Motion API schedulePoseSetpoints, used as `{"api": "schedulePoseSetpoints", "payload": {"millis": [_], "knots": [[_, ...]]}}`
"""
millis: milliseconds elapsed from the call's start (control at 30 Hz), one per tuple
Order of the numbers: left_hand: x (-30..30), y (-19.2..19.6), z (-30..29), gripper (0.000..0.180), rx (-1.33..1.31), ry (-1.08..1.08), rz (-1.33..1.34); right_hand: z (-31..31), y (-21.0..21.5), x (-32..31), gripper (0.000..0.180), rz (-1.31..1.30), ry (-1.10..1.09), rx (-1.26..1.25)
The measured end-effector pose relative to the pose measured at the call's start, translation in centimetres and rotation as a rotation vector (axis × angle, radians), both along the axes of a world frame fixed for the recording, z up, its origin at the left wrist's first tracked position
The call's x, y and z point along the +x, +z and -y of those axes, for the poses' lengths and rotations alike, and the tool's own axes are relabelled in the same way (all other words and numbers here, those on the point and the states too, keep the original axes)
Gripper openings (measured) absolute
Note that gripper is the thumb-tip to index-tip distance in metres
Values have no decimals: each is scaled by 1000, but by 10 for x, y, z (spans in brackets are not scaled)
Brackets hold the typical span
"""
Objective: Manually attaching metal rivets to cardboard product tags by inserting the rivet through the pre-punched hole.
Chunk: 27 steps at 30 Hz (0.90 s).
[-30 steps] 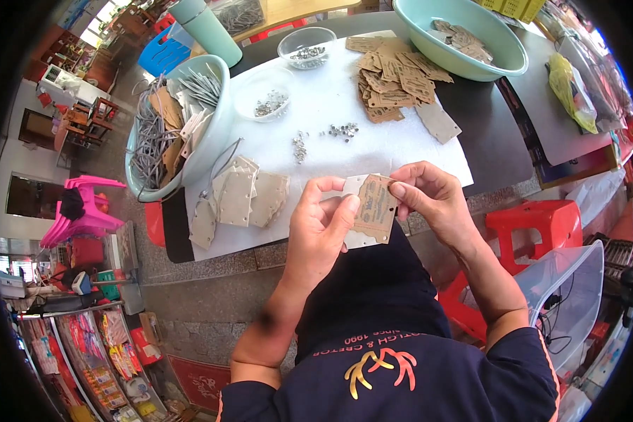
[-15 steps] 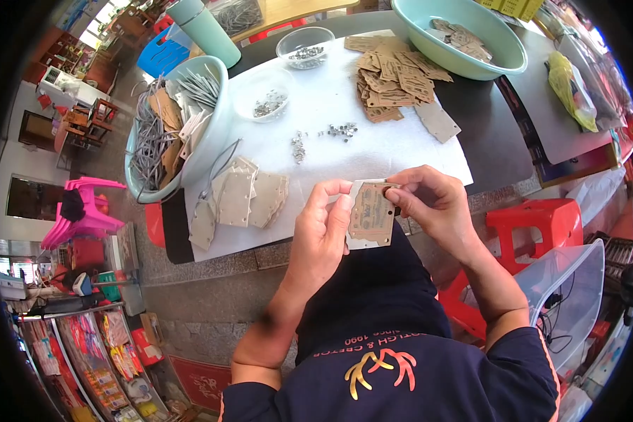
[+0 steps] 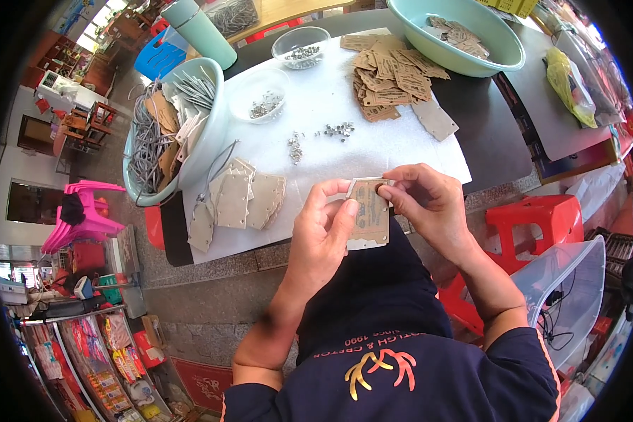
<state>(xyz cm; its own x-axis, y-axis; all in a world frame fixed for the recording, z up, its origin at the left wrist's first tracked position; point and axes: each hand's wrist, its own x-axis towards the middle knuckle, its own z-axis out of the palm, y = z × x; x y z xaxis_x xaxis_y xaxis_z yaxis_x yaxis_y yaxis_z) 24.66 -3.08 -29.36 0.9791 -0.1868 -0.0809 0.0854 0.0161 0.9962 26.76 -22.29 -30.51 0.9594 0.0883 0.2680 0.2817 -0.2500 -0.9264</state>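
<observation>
In front of my lap, a brown printed tag (image 3: 371, 211) lies against a slightly larger grey card (image 3: 366, 245) with a stepped outline and small holes. My left hand (image 3: 316, 228) pinches both along their left side, thumb on the printed face. At the upper right corner, my right hand (image 3: 432, 204) closes thumb and forefinger on the tag and card. Whether a small metal piece sits between those fingertips is hidden. Beyond, on a white sheet (image 3: 394, 151), lie loose silvery metal bits (image 3: 340, 131), a stack of grey cards (image 3: 232, 200) and a pile of brown tags (image 3: 394, 74).
Two clear bowls (image 3: 286, 105) hold small metal parts. A pale green basin (image 3: 221, 91) of grey cords and cards stands at left; another basin (image 3: 464, 65) with tags sits at far right. A bottle (image 3: 202, 34) rises behind. Red stools (image 3: 534, 221) flank my right side.
Both hands have shifted very slightly left with the tag and card. My right fingertips stay pinched at the upper right corner, and the view has tilted a little.
</observation>
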Motion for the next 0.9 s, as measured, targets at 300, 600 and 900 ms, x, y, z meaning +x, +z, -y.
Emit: {"api": "schedulePoseSetpoints", "payload": {"millis": [300, 600, 900], "knots": [[-3, -2, 4, 28, -36, 87, 68, -13, 0, -2, 14, 5, -60, 43], [2, 3, -6, 24, 20, 57, 57, -14, 9, 6, 17, 33, -32, -1], [39, 30, -28, 25, 115, -366, 127, 12, 34, 34, 23, -456, 522, 67]]}}
